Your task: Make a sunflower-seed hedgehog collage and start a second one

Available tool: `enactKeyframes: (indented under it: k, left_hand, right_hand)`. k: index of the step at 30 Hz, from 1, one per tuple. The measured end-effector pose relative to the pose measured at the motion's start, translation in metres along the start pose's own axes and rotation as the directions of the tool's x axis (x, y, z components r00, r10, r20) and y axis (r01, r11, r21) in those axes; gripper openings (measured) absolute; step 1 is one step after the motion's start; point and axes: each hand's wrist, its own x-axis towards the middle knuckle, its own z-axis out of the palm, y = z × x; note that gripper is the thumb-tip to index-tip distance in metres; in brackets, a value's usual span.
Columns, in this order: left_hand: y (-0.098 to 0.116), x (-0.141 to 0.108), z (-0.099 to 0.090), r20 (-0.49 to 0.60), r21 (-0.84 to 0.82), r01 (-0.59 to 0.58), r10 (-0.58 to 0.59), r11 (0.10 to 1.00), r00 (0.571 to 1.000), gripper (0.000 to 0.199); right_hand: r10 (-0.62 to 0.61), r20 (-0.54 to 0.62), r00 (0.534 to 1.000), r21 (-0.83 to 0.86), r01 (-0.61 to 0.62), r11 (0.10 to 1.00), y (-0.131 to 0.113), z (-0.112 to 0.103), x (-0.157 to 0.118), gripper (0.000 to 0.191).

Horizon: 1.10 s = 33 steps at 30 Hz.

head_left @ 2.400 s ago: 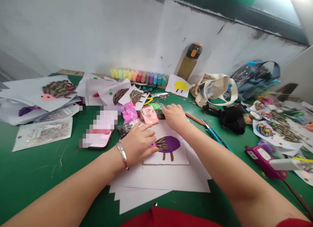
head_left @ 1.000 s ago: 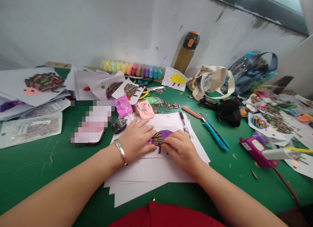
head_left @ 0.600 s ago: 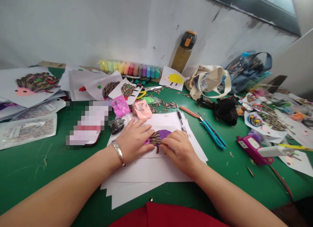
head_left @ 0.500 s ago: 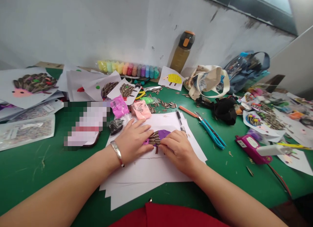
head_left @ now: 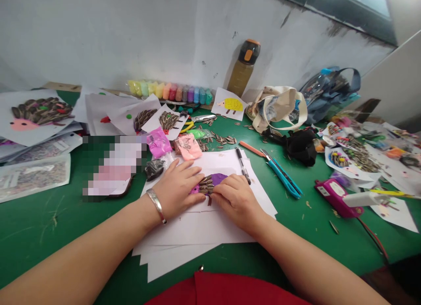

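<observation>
Striped sunflower seeds (head_left: pixel 206 185) sit in rows on a purple clay hedgehog body (head_left: pixel 218 179) on a sheet of white paper (head_left: pixel 226 228). A pinkish-purple clay face (head_left: pixel 195 189) and a small brown leg show at its edges. Flat on the paper, my left hand (head_left: pixel 180 182) spreads its fingers, the tips beside the face and seeds. My right hand (head_left: pixel 237 200) is closed in a pinch at the right end of the seed rows, pressing a sunflower seed against the clay. Its fingertips hide most of that seed.
Clay packets (head_left: pixel 188 147), loose seeds (head_left: pixel 225 139), a black pen (head_left: pixel 242 165) and a blue utility knife (head_left: pixel 283 177) lie around the paper. Finished seed hedgehogs (head_left: pixel 41 112) and a blurred phone (head_left: pixel 113 169) are at left. A bottle (head_left: pixel 242 68) stands by the wall; a pink glue gun (head_left: pixel 338 197) lies right.
The whole view has shifted slightly. Both hands stay in place over the hedgehog, the right fingers still at the seed rows.
</observation>
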Motion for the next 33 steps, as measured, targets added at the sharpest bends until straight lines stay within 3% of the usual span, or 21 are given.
enactKeyframes:
  k: [17, 24, 33]
  left_hand:
    - [0.001, 0.000, -0.001, 0.033, -0.006, 0.026, -0.025, 1.000, 0.999, 0.036]
    - [0.000, 0.000, 0.001, 0.019, -0.006, 0.008, -0.008, 1.000, 1.000, 0.036]
    - [-0.001, 0.000, 0.000, 0.024, -0.012, 0.018, -0.018, 1.000, 1.000, 0.036]
  right_hand:
    - [-0.060, 0.001, 0.998, -0.040, 0.060, 0.997, -0.002, 0.003, 0.002, 0.024]
    - [-0.008, -0.025, 1.000, 0.002, 0.008, 1.000, -0.001, -0.005, -0.002, 0.014]
    - [-0.013, 0.036, 0.999, -0.038, 0.015, 0.999, 0.001, -0.007, -0.003, 0.015]
